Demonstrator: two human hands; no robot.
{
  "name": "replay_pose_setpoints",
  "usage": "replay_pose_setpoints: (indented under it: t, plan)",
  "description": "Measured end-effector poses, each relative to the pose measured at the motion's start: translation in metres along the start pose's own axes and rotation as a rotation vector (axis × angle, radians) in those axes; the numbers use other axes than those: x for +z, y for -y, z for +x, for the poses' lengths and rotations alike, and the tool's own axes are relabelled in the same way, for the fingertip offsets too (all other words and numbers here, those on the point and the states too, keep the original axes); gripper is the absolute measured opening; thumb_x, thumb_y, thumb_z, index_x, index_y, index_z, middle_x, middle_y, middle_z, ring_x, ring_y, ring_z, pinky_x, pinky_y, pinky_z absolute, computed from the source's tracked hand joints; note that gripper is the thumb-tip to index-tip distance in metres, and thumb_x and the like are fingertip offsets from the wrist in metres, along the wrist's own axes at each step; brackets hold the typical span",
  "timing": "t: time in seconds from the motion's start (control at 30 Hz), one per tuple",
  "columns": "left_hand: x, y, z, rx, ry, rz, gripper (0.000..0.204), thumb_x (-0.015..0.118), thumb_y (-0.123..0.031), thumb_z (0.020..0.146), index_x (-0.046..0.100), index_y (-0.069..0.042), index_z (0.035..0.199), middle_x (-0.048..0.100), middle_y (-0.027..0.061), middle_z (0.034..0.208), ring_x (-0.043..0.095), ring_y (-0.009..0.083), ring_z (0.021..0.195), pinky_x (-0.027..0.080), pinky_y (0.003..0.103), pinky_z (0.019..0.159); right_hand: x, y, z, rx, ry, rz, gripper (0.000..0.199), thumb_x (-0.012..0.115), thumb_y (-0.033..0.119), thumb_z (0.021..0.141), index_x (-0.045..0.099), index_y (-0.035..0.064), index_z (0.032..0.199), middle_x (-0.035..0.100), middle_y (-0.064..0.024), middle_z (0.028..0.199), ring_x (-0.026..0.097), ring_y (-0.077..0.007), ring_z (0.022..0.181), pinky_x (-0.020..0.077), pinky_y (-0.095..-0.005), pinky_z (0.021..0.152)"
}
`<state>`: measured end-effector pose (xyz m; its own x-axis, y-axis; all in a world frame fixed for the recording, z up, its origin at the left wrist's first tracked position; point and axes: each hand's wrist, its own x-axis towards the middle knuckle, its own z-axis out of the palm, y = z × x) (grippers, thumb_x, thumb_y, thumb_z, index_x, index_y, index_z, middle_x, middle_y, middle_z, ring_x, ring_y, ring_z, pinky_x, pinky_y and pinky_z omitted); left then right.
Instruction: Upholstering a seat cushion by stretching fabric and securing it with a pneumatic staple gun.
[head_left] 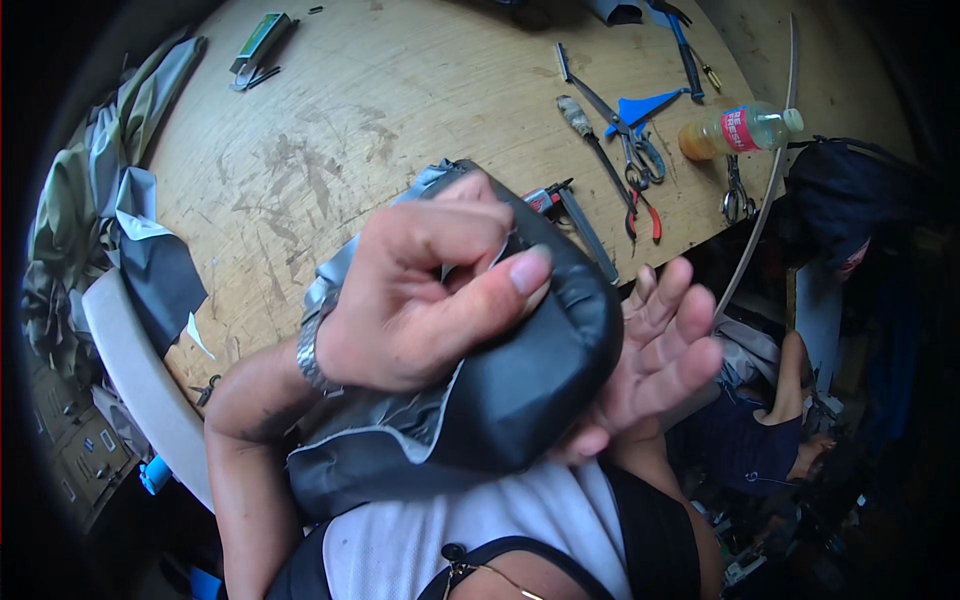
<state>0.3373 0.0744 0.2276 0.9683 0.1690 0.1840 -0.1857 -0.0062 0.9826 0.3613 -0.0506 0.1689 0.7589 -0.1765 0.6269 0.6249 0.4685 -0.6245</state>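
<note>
- Pinching a fold of the dark grey padded cover (520, 370) between thumb and curled fingers, the left hand (420, 300) is pressing on its top, close to the chest.
- The right hand (655, 345) is lying open, fingers spread, against the cover's right side; its palm and wrist are partly hiding behind the cover.
- The cover is blocking the near edge of the wooden workbench (400, 100).
- Scissors (635, 150) and a plastic bottle (745, 130) are lying well apart from both hands.
</note>
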Motion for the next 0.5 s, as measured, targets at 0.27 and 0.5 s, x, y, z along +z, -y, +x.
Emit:
replay_pose_setpoints:
  t: [0.27,0.5]
  plan:
    - [0.031,0.008,-0.020,0.030,-0.112,-0.152,0.027,0.059,-0.008,0.088,0.053,0.002,0.063,0.062,0.0104,0.089,0.054,0.0180,0.092,0.040,0.032,0.090,-0.054,-0.021,-0.026,1.361,0.780,0.318,0.070,0.021,0.055,0.096,0.024,0.0029,0.143,0.031,-0.0099,0.145,0.035,-0.0152,0.129,0.0248,-0.0328,0.111]
    - [0.036,0.090,-0.047,0.140,0.130,0.697,0.020,0.059,-0.012,0.085,0.055,-0.005,0.067,0.064,0.0049,0.099,0.060,0.0225,0.093,0.023,0.060,0.104,-0.089,-0.113,-0.172,1.214,0.377,0.344,0.067,0.023,0.055,0.096,0.032,0.0054,0.140,0.039,-0.0095,0.140,0.038,-0.0177,0.128,0.0293,-0.0322,0.108]
